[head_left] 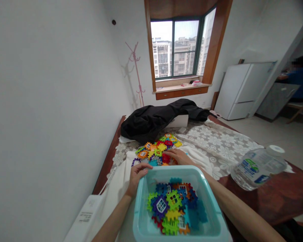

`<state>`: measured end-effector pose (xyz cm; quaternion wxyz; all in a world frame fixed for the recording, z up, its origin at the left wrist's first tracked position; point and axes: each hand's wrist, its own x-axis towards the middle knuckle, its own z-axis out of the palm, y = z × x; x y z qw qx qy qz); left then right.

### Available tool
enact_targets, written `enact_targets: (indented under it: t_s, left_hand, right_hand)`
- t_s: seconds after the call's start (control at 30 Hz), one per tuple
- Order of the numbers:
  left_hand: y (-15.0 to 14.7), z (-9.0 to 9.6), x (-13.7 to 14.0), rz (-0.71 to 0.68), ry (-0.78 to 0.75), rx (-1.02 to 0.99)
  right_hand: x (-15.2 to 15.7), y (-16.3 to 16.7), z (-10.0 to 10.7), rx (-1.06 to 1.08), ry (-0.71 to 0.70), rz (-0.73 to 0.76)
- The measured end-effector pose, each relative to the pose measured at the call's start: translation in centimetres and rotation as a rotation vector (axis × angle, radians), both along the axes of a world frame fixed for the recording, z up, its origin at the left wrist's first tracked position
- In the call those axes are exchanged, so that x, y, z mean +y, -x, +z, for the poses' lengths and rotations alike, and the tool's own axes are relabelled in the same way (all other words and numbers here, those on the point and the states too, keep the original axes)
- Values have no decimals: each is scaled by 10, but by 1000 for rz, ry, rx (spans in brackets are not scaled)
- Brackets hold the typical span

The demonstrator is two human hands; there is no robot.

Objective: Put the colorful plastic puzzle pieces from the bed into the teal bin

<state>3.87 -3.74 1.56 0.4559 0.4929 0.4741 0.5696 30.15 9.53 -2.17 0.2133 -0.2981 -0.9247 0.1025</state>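
Note:
A light blue plastic bin (218, 205) stands right in front of me, with several colourful toothed plastic building pieces (173, 200) inside. My left hand (137, 176) grips the bin's far left corner, fingers bent along the rim. Beyond the bin, more of these pieces (156, 148) lie in a loose pile, some with white window inserts. My right hand (178, 156) reaches past the bin's far side to the pile's right edge. Its fingers stretch over red and orange pieces; the fingertips are partly unclear.
A large clear water bottle (259, 166) stands at the right on the table. Black cloth (151, 119) lies behind the pile, partly over a white box (179, 121). A white wall (53, 84) borders the left side. A white box-like object (84, 215) sits at lower left.

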Motion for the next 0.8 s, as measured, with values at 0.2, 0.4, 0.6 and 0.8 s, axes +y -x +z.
enact_targets:
  t_s: [0.2,0.4,0.6,0.8]
  left_hand:
    - [1,-2,2,-6,-2,-5]
    - [1,1,1,-5,-17,18]
    - [-1,4,0,-1,-3,20]
    - [-1,4,-1,1,-1,20]
  right_hand:
    - [5,5,-9,-17,-14,40]
    - [7,6,-16,-10,-28,-113]
    - [4,5,-13,31,-50,-213]
    - [3,6,-12,27,-55,-244]
